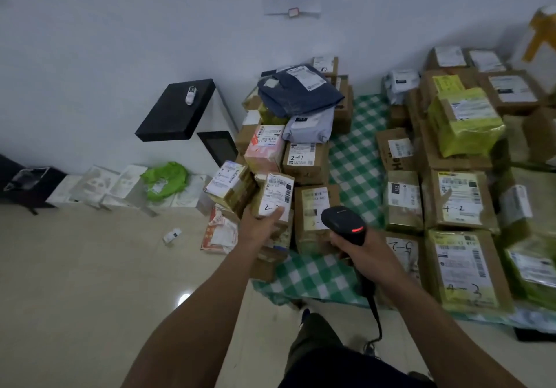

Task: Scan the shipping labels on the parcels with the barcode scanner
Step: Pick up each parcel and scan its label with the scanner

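Head: left hand (257, 225) grips one parcel (277, 192); right hand (359, 252) one scanner (343, 220).

Beige tiled floor (90, 282), green checked cloth (356, 159) under stacked parcels (305, 162), small white box (172, 235) apart

Dim, soft light — blurred, warped edges.

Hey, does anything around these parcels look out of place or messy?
Yes. A small white box lies alone on the floor tiles, apart from the piles. A crumpled red-and-white packet sits on the floor at the piles' edge. A labelled carton leans askew beside the parcel the left hand holds.
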{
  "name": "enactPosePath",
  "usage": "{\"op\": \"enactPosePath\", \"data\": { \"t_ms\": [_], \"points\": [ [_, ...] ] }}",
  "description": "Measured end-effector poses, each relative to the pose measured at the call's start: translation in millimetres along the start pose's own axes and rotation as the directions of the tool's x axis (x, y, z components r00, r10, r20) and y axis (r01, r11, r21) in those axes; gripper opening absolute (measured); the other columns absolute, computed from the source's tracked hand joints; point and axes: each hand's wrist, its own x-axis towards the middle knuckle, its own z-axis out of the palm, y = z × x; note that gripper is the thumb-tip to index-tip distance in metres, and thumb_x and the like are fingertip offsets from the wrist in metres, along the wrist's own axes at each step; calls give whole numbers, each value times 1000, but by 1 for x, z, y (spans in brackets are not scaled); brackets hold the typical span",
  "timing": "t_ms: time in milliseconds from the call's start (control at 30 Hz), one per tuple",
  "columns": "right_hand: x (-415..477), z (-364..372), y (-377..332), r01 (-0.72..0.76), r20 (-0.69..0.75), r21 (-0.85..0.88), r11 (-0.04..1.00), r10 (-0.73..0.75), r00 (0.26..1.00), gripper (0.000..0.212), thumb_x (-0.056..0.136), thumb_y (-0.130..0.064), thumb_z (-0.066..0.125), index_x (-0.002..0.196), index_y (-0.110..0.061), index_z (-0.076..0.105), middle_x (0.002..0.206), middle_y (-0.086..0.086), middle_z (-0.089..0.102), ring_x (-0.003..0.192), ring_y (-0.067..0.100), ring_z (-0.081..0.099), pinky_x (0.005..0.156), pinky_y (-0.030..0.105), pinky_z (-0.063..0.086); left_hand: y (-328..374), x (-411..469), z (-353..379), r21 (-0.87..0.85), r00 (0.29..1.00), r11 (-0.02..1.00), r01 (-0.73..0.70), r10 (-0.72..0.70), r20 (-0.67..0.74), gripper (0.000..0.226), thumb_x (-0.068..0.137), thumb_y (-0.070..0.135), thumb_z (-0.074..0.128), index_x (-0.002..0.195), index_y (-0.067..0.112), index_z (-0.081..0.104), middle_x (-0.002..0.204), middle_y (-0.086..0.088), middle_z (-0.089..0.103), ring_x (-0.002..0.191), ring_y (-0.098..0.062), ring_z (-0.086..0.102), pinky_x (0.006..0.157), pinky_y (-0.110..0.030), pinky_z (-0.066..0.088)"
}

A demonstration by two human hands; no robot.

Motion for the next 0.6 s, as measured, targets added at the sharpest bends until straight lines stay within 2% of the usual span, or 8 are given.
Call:
{"op": "enactPosePath", "data": {
  "t_ms": [33,100,167,333,400,467,533,600],
  "points": [
    [1,2,-1,-1,6,-2,1000,1,1000,37,95,-31,76,128,-18,65,94,-3,79,71,9,74,59,19,53,-4,-2,1,1,999,1000,6,-6,31,100,81,58,82,159,24,30,147,3,54,106,-14,67,85,-30,56],
    [3,4,0,-4,13,-4,1000,4,1000,36,95,-30,76,128,-19,66,95,-3,79,71,8,74,58,18,52,-16,3,3,39,998,999,-2,0,61,113,80,63,80,165,29,14,161,-3,41,138,-28,50,110,-47,47],
    [3,4,-1,-8,9,-13,1000,8,1000,36,95,-30,76,128,-19,66,96,-3,78,73,9,75,59,18,52,-19,6,3,56,998,998,3,-7,69,121,76,66,81,165,32,8,165,-3,35,148,-32,38,117,-52,39],
    [3,3,-2,1,-17,12,1000,-1,1000,38,94,-29,77,128,-18,66,91,-2,79,76,15,76,62,22,55,-15,8,2,5,997,1000,3,-3,75,124,59,68,85,161,28,26,154,-4,49,138,-29,50,111,-54,46],
    [3,3,-3,13,-24,18,1000,-12,1000,37,94,-31,76,128,-22,66,92,-4,79,80,15,77,72,32,61,-14,4,-1,-62,997,998,-10,14,70,107,66,58,87,156,28,36,143,-1,58,127,-26,59,105,-51,52],
    [1,1,-9,33,-41,33,999,-32,999,36,94,-37,75,127,-28,65,95,-7,79,85,11,76,81,37,63,-7,-13,1,-192,995,981,-26,43,86,71,82,36,86,142,34,49,123,9,69,112,-16,67,93,-41,57],
    [-3,-2,-19,79,-79,57,995,-74,994,37,94,-41,75,128,-37,61,106,-17,75,91,-2,70,72,20,58,-1,-32,12,-294,982,955,-28,81,171,45,87,20,83,122,39,61,106,15,77,99,-10,73,82,-32,59],
    [-6,-5,-27,128,-130,69,989,-118,984,40,94,-43,74,131,-42,57,114,-26,68,99,-10,63,72,12,49,0,-49,29,-394,951,919,18,106,292,59,82,18,86,134,33,61,113,5,78,105,-18,75,91,-43,60]
  ]
}}
